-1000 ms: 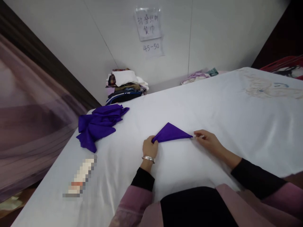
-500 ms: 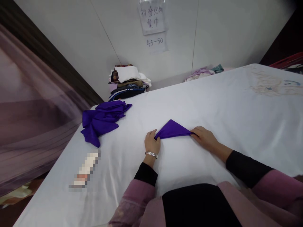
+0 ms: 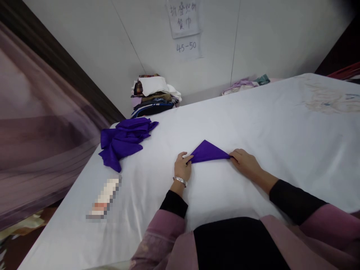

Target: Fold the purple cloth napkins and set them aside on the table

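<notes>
Pinching the right-hand tip of a folded purple cloth (image 3: 209, 152), the right hand (image 3: 244, 162) has its thumb and fingers together on that corner in the head view. The left hand (image 3: 183, 167), a silver bracelet (image 3: 180, 181) around its wrist, touches the opposite corner with its fingertips; whether it is clamped there or only resting on the fabric I cannot tell. Between the two hands, the cloth lies as a flat triangle near the middle of a white-covered table (image 3: 253, 120), its long edge toward the person and its peak pointing away. Well apart to the left, a crumpled purple heap (image 3: 123, 140) lies near the table's edge, and nearer the person is a slim object (image 3: 105, 197), pixelated beyond recognition. Beyond the far edge, a stack of folded fabrics (image 3: 154, 95) stands close to the pale wall (image 3: 208, 67), which carries a handwritten sign (image 3: 184, 18) above a slip (image 3: 187, 47) reading "45-50".
</notes>
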Tool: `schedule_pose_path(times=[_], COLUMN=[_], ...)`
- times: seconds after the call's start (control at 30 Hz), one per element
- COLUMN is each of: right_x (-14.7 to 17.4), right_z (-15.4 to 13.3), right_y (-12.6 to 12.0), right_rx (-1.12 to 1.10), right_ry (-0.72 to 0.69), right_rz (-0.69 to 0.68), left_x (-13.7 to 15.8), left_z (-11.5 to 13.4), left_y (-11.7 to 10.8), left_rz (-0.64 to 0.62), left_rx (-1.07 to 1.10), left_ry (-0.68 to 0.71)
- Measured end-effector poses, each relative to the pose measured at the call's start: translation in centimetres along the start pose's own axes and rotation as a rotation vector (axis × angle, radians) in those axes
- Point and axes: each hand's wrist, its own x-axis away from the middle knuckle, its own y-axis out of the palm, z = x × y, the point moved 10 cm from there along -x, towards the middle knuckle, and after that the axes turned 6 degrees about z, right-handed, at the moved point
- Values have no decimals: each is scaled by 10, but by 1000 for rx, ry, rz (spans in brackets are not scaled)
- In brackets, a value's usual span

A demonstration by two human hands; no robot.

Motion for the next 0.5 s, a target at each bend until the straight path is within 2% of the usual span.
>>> schedule_pose_path(times=[0.2, 0.5], right_x=[-2, -7], right_z=[-6, 2], right_y=[-5, 5], right_rx=[-22, 16], right_ry=[-6, 23], right_rz=[6, -19], left_x=[0, 0], left_z=[0, -2], left_y=[1, 4], left_rz=[-21, -44], left_rx=[-28, -71], left_ry=[-6, -9])
